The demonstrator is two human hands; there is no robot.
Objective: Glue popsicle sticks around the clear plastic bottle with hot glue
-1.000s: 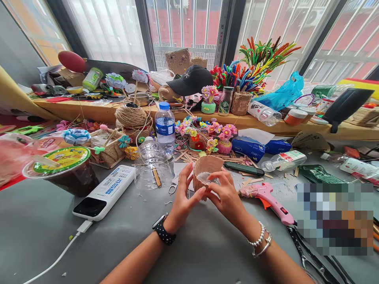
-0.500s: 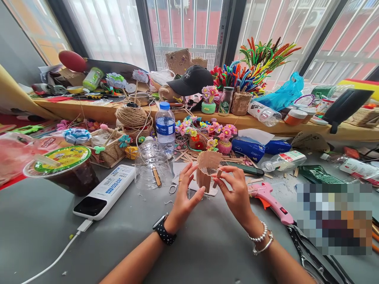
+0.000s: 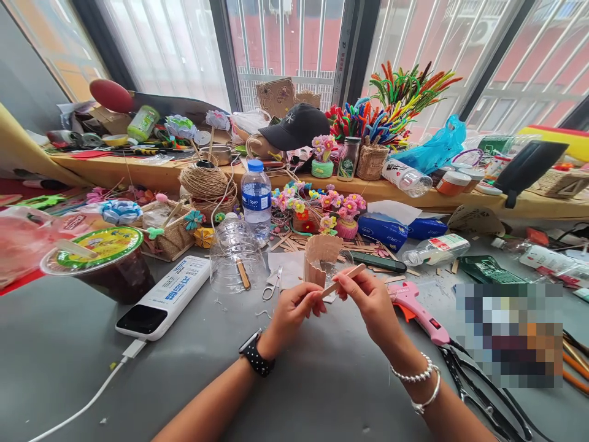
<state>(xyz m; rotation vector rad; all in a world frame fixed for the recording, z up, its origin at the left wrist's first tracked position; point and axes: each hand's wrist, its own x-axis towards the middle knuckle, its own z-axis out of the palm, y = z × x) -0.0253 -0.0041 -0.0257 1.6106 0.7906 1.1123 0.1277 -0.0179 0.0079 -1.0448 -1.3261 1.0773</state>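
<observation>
A flat wooden craft stick (image 3: 341, 281) is held at a slant between my two hands. My left hand (image 3: 297, 310) pinches its lower left end. At the upper right end, my right hand (image 3: 367, 301) grips it between thumb and fingers. Just behind the hands stands a small round cup made of wooden sticks (image 3: 317, 261), upright, with its lower part partly hidden by my fingers. White paper (image 3: 286, 265) lies beside and under it. Small scissors (image 3: 272, 287) rest to the left of the cup.
A pink glue gun (image 3: 421, 313) lies to the right, with large black scissors (image 3: 464, 380) below it. On the left are a white power bank (image 3: 163, 301), a lidded drink cup (image 3: 105, 270) and a cut clear bottle (image 3: 230, 258). Loose sticks (image 3: 285, 242) are scattered behind.
My left hand has left the cup's side and closed on the craft stick. My right hand has drawn the stick from the cup's right side toward me and tilted it.
</observation>
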